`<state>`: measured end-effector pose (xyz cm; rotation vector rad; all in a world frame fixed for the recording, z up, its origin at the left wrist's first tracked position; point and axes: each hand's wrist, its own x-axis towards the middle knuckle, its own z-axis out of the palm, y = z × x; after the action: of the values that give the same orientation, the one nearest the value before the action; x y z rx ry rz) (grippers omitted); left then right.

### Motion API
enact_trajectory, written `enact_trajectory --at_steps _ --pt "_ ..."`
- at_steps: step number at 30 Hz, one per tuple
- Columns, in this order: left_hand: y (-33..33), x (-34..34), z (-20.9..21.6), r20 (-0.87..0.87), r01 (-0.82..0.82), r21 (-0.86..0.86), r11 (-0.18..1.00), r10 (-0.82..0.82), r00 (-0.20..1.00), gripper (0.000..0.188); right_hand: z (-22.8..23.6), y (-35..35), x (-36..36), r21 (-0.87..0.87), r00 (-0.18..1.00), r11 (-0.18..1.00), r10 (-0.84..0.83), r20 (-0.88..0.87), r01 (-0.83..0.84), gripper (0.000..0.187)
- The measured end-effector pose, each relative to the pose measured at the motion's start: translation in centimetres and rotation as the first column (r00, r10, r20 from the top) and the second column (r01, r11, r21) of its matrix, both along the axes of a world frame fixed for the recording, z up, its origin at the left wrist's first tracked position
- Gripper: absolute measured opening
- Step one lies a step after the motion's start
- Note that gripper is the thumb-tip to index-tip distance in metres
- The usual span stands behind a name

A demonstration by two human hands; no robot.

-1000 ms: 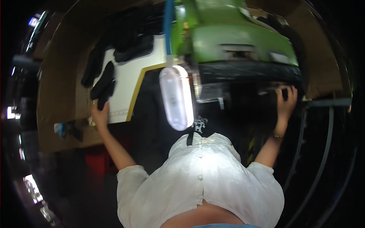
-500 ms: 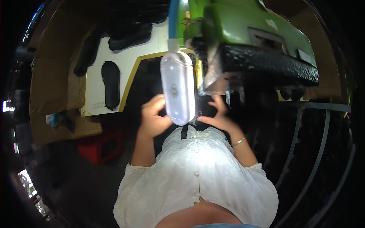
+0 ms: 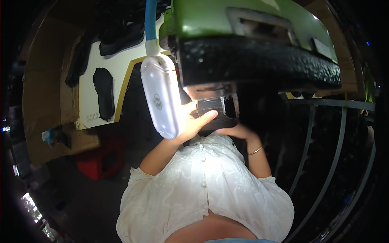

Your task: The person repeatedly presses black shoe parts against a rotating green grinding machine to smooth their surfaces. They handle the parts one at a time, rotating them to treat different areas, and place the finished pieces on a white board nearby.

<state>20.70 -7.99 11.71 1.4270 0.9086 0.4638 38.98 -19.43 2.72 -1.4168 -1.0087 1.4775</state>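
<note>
Below the head of a green machine (image 3: 202,22), a black stitched piece (image 3: 210,106) shows in part; its kind is unclear. My left hand (image 3: 193,123) is closed on its left side, thumb across the top and forefinger at the edge, partly hidden by a pale oval lamp (image 3: 160,97). My right hand (image 3: 240,132) is at the piece's near right side, thumb pointing left. Its other fingers are blurred and lost in the dark, so its grip does not show. Overhead, the machine hides the piece's far part.
A black sole-shaped piece (image 3: 104,94) lies on the white tabletop (image 3: 90,106), with several dark pieces (image 3: 121,38) behind it. Cardboard (image 3: 44,101) borders the left side. A red stool (image 3: 99,160) stands on the floor; grey metal bars (image 3: 340,133) are at right.
My left hand has moved right and forward onto the black piece, now visible between my hands. The view has shifted, so machine and lamp appear farther left.
</note>
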Motion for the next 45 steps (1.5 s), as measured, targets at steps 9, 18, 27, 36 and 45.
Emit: enact_trajectory --at_steps 9,18,27,36,45 --pt "0.0 -0.9 -1.2 -0.025 -0.116 0.160 0.980 0.122 0.992 0.046 6.0 2.7 6.2 0.340 0.831 0.834 -0.224 -0.509 0.434 0.047" --pt "2.6 -6.8 -2.0 0.348 -0.314 0.169 0.934 0.241 0.906 0.040 7.7 5.7 -0.9 0.438 0.927 0.859 -0.101 -0.362 0.264 0.050" --pt "1.1 -5.1 -8.0 -0.023 0.114 0.244 0.963 -0.112 0.993 0.039 9.0 7.1 -2.0 0.676 0.934 0.735 -0.212 0.287 -0.041 0.053" --pt "-1.1 1.5 -0.8 0.437 -0.107 -0.268 0.957 0.220 0.872 0.024 4.8 4.2 0.8 0.108 0.990 0.993 0.057 -0.128 -0.043 0.048" --pt "-0.3 -1.8 -1.2 0.257 -0.185 -0.006 0.983 0.180 0.949 0.035 5.4 1.5 5.8 0.209 0.963 0.950 -0.191 -0.192 0.230 0.026"
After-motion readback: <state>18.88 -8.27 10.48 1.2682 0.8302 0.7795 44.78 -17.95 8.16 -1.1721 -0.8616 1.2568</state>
